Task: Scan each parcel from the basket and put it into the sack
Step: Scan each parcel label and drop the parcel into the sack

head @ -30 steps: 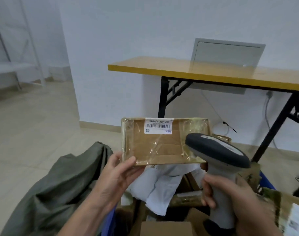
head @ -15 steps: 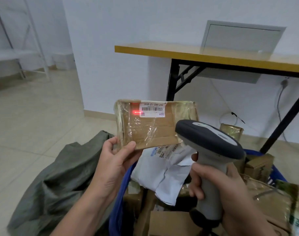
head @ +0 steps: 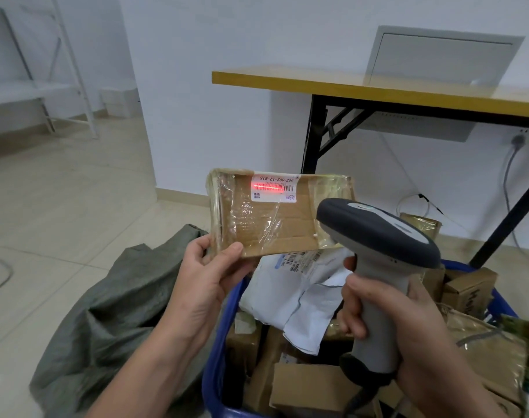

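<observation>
My left hand (head: 207,276) pinches the lower left corner of a flat cardboard parcel (head: 272,221) wrapped in clear tape, held up over the basket. Its white label (head: 274,188) faces me, and a red scan line lies across the barcode. My right hand (head: 387,321) grips the handle of a grey barcode scanner (head: 375,236) pointed at the label. The blue basket (head: 218,351) below holds several cardboard boxes and a white poly mailer (head: 299,294). A grey-green sack (head: 106,321) lies crumpled on the floor to the left of the basket.
A yellow-topped folding table (head: 378,86) with black legs stands against the white wall behind the basket. Cables hang under it. A taped brown parcel (head: 420,226) sits on the floor by the wall. A white metal rack (head: 46,86) stands far left on the tiled floor.
The red scanner light has moved right from the label's left edge onto the barcode. The parcel and scanner stay held up in much the same pose while the view has shifted slightly.
</observation>
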